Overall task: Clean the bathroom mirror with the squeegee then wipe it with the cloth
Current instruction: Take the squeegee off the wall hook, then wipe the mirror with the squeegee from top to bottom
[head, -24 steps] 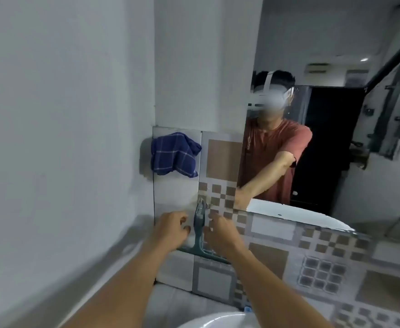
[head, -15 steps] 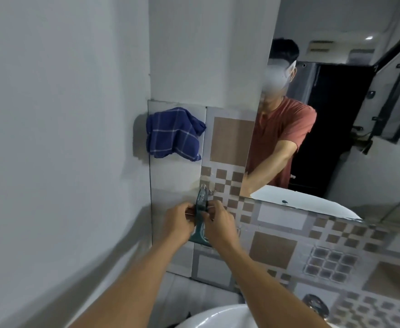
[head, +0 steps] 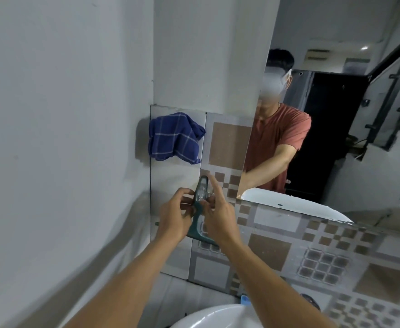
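Observation:
A dark green squeegee [head: 200, 197] hangs handle-up against the tiled wall, its blade end low behind my hands. My left hand [head: 176, 215] grips it from the left. My right hand [head: 217, 216] pinches the handle from the right, index finger pointing up. A blue checked cloth [head: 174, 137] hangs on the wall above and to the left of them. The mirror [head: 336, 102] fills the upper right and reflects a person in a red shirt.
A white wall [head: 64, 138] stands close on the left. The rim of a white sink [head: 208, 316] shows at the bottom, with a small blue item [head: 244, 300] behind it. Patterned brown and grey tiles [head: 288, 245] cover the wall below the mirror.
Both hands have closed in from either side of the squeegee onto its handle. My right index finger has lifted. The view has tilted slightly.

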### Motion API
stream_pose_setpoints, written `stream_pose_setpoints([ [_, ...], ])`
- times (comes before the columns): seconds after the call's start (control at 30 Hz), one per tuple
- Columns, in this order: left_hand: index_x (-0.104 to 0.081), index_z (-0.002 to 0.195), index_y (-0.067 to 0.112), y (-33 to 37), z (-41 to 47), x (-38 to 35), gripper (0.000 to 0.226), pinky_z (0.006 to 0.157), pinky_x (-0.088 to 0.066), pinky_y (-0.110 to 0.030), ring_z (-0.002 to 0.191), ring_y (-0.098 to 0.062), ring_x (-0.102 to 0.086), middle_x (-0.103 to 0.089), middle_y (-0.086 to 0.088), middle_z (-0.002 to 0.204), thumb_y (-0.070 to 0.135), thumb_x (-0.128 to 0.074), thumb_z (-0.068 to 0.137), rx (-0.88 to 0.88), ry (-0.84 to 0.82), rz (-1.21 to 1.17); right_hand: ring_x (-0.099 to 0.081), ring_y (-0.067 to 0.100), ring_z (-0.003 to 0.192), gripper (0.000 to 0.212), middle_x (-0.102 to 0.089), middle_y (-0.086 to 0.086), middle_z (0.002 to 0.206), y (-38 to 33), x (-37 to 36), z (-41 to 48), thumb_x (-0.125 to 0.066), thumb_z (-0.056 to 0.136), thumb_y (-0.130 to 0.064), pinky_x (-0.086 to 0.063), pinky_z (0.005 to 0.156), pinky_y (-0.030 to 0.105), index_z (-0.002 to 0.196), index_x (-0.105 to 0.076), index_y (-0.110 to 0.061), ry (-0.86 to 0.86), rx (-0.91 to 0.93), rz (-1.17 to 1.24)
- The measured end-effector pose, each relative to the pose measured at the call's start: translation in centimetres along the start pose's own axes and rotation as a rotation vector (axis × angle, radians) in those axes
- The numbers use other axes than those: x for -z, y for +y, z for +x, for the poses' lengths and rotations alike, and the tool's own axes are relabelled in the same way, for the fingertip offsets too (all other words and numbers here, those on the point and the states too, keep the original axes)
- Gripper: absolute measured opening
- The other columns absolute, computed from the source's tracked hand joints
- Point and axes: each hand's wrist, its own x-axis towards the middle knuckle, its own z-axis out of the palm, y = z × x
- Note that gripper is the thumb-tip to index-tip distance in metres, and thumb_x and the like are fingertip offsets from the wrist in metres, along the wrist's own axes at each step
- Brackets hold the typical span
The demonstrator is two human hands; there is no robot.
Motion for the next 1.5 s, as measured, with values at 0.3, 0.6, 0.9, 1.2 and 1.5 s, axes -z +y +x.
stream_pose_setpoints([
  [0.3,-0.061,0.114,0.023,4.5,-1.6,1.6,0.034,0.085,-0.06,-0.031,0.095,-0.011,-0.068,-0.071,0.006,0.104,0.006,-0.071,0.087,-0.119,0.033,-0.013,-0.068,0.024,0.08,0.075,-0.069,0.008,0.083,-3.4,3.8,0.3,-0.054,0.102,-0.006,-0.058,0.073,0.029,0.152,-0.024,-0.053,-0.036,0.025,0.018],
  [0.6,-0.064,0.121,0.018,8.9,-3.8,0.0,0.037,0.078,-0.06,-0.025,0.091,-0.008,-0.068,-0.071,0.007,0.105,0.013,-0.073,0.086,-0.255,-0.057,0.017,-0.073,0.027,0.081,0.077,-0.072,0.013,0.085,-5.4,9.8,-0.9,-0.065,0.096,-0.006,-0.063,0.071,0.036,0.148,-0.03,-0.052,0.104,-0.019,0.186],
  [0.9,-0.059,0.135,0.014,15.9,-5.5,-2.5,0.051,0.081,-0.06,-0.033,0.088,-0.019,-0.068,-0.073,-0.004,0.105,0.014,-0.072,0.086,-0.593,0.007,0.345,-0.076,0.023,0.084,0.071,-0.074,0.008,0.095,-6.5,17.2,-3.7,-0.064,0.095,-0.005,-0.063,0.076,0.05,0.143,-0.033,-0.047,0.275,-0.012,0.247],
  [1.2,-0.063,0.131,0.018,22.9,-4.3,-3.1,0.048,0.075,-0.06,-0.039,0.087,-0.024,-0.069,-0.072,-0.001,0.103,0.006,-0.071,0.085,-0.812,0.002,0.512,-0.056,0.017,0.127,0.069,-0.052,0.003,0.142,-9.5,23.7,-4.8,-0.069,0.092,-0.007,-0.053,0.098,0.026,0.15,-0.038,-0.028,0.384,0.162,-0.008],
  [1.5,-0.065,0.123,0.021,29.4,0.3,-1.8,0.048,0.068,-0.06,-0.043,0.078,-0.026,-0.07,-0.071,-0.001,0.089,0.001,-0.072,0.08,-1.058,0.034,0.637,-0.028,0.024,0.149,0.052,-0.052,0.0,0.144,-11.7,29.6,-1.8,-0.065,0.093,-0.03,-0.003,0.121,0.054,0.143,-0.052,-0.02,0.349,0.517,-0.876],
])
